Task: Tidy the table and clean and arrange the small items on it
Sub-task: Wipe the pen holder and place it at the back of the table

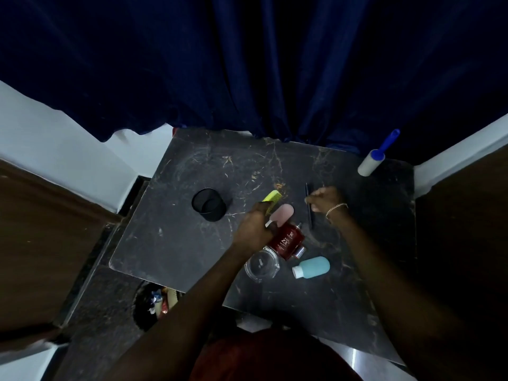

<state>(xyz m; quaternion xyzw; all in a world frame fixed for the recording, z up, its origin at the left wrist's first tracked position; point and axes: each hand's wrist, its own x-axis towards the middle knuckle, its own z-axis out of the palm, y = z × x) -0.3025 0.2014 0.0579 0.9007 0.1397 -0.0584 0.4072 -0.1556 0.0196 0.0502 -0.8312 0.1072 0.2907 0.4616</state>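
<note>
Yellow comb [272, 198] gripped by left hand [254, 229] | right hand [325, 200] pinches black comb [310, 219] | gathering combs (next, probably: drop into black cup [209, 205])

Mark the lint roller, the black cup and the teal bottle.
lint roller [369, 164]: head view, on its white roll.
black cup [217, 214]: head view, on its outer wall.
teal bottle [316, 266]: head view, on its body.

Head cam, wide-angle, looks steeply down onto table [192, 166], fairly near.
</note>
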